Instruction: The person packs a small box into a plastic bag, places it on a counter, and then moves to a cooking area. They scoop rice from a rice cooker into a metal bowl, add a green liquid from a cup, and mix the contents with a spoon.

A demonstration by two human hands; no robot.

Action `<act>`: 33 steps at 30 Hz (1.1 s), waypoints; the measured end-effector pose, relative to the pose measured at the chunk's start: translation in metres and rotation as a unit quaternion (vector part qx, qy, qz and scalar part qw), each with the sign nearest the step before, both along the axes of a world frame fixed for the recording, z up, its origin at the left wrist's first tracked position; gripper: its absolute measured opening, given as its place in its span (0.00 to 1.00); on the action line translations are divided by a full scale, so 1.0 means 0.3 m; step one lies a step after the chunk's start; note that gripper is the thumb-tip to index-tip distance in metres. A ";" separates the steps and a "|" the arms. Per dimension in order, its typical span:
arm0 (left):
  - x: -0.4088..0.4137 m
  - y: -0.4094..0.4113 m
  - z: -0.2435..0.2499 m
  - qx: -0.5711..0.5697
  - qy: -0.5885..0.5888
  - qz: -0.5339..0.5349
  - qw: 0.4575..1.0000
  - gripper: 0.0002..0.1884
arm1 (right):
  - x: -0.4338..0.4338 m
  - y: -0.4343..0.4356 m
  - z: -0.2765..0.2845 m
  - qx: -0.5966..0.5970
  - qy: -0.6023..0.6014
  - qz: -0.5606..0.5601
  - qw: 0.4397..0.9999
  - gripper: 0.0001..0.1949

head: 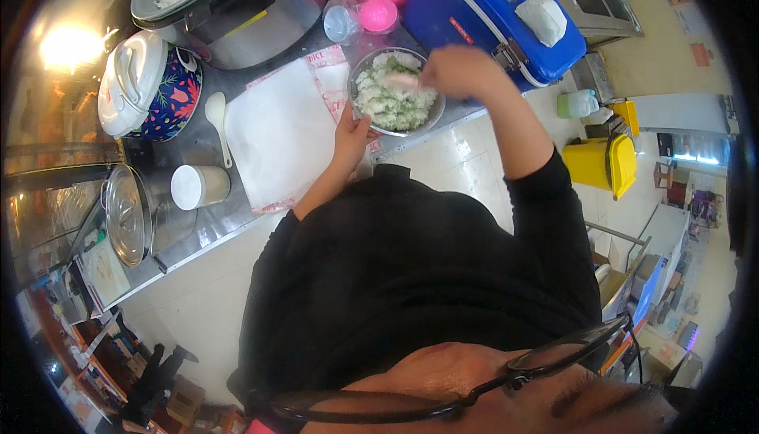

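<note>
A round metal bowl [440,115] at the edge of the steel counter holds white rice mixed with chopped greens [396,95]. My left hand [354,131] grips the bowl's near left rim. Over the bowl's right side, my right hand [453,72] holds a pale pink utensil [403,82], blurred by motion, with its end in the rice. White paper sheets [281,131] with red-printed edges lie left of the bowl. A white rice paddle [219,125] rests beside them. Behind the bowl are a clear plastic cup [340,24] and a pink cup [378,15].
A large rice cooker [255,16] with rice stands at the back left, near a floral insulated pot [172,93]. A white-lidded jar [200,187] and a glass-lidded pot [127,214] are farther left. A blue cooler box [474,13] bounds the right side, with a white bundle [542,20] on top.
</note>
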State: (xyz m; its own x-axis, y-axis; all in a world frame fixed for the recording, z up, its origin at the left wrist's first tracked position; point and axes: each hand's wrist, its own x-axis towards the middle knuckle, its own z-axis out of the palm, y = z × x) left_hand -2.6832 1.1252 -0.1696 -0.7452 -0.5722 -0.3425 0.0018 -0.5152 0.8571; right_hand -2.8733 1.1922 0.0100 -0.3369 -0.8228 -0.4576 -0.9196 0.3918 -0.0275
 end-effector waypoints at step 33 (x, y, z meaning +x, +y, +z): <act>0.001 0.024 -0.056 -0.019 0.000 -0.027 0.999 0.31 | 0.217 0.013 -0.351 -0.050 0.066 0.050 0.995 0.10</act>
State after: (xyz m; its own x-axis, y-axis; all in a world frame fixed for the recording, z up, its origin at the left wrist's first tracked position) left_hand -2.6828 1.1323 -0.1864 -0.7753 -0.5435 -0.3218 -0.0257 -0.4819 0.8758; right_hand -2.8080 1.1961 -0.0952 -0.3021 -0.8947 -0.3290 -0.9523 0.2991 0.0612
